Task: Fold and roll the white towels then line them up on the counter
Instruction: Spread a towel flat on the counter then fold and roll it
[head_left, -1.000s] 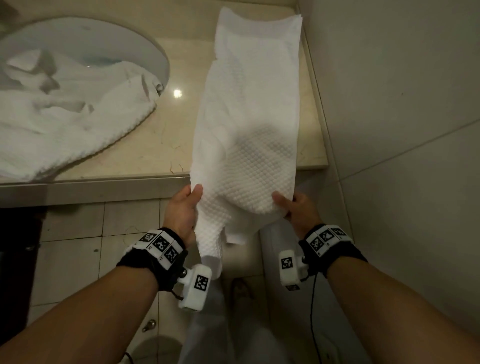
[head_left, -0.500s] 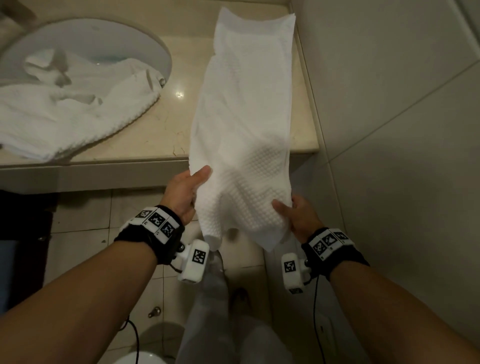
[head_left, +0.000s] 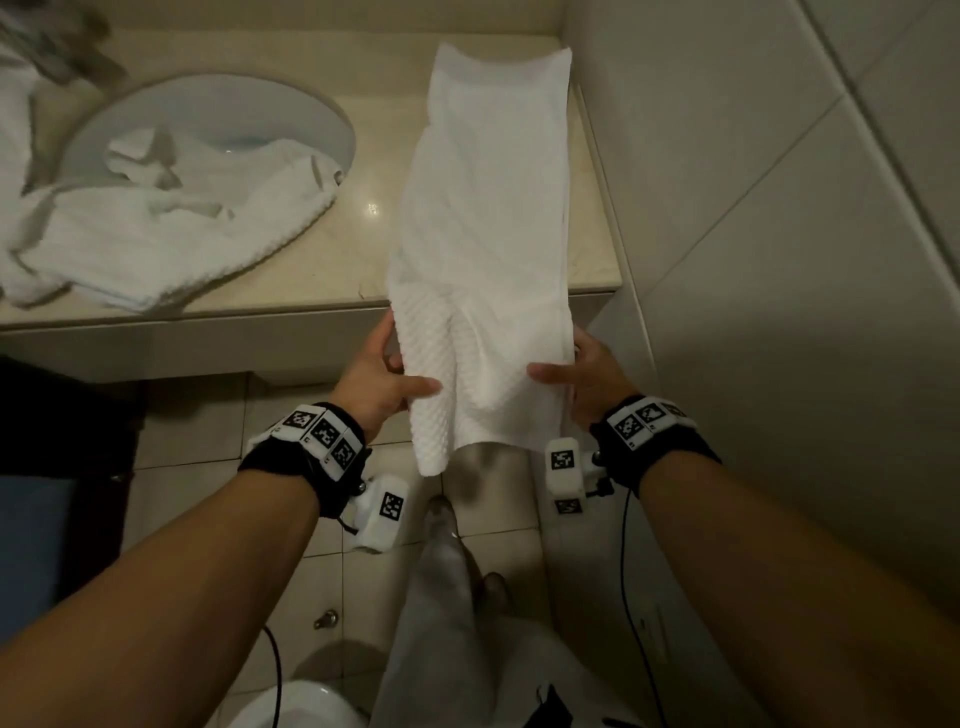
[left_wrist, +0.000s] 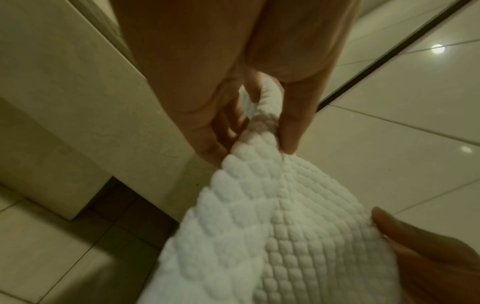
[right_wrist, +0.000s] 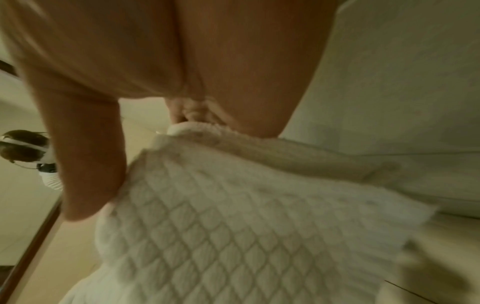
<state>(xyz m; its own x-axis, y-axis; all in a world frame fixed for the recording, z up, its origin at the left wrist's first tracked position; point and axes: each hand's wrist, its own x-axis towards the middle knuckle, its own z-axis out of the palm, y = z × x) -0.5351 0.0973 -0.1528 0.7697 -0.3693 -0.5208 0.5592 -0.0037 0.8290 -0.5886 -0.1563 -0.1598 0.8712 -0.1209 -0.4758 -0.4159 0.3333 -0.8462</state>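
Note:
A long white waffle-textured towel (head_left: 488, 218) lies folded lengthwise along the right side of the beige counter (head_left: 358, 244), its near end hanging over the front edge. My left hand (head_left: 384, 376) pinches the near left edge of the towel (left_wrist: 272, 216), thumb on top and fingers underneath. On the other side, my right hand (head_left: 582, 371) grips the near right edge of the towel (right_wrist: 233, 216) in the same way. A second white towel (head_left: 156, 234) lies crumpled, spilling from the sink onto the counter at left.
A round white sink (head_left: 218, 119) is set in the counter's left part. A tiled wall (head_left: 779, 234) closes off the counter's right end. Below are floor tiles (head_left: 187, 431), the person's legs and a white toilet rim (head_left: 296, 706).
Both hands have shifted their hold on the towel's hanging end, thumbs now lying over its top face. The head view has tilted, showing more floor.

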